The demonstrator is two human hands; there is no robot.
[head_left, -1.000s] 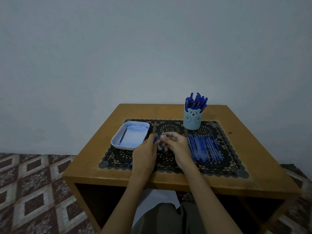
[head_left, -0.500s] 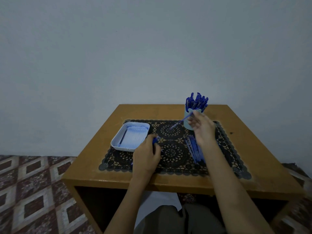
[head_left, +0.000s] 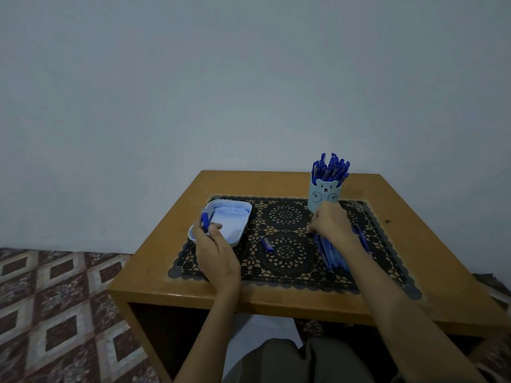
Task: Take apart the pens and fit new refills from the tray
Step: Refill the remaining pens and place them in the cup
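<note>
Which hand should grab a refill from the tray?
Probably the left hand: it is over the tray, though holding a pen piece. The right hand is far off, on the loose pens.

Wooden table (head_left: 276, 186) is carrying a black lace mat (head_left: 284, 217). Tray (head_left: 244, 226), cup (head_left: 323, 197), loose pens (head_left: 336, 258) and cap (head_left: 267, 244) are sitting on the mat.

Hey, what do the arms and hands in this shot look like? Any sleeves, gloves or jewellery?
Both arms are bare as far as the frame shows: no sleeve reaches the left forearm or the right forearm. The left hand and right hand wear no gloves, and no watch, bracelet or ring shows. The light is too dim for finer marks.
</note>
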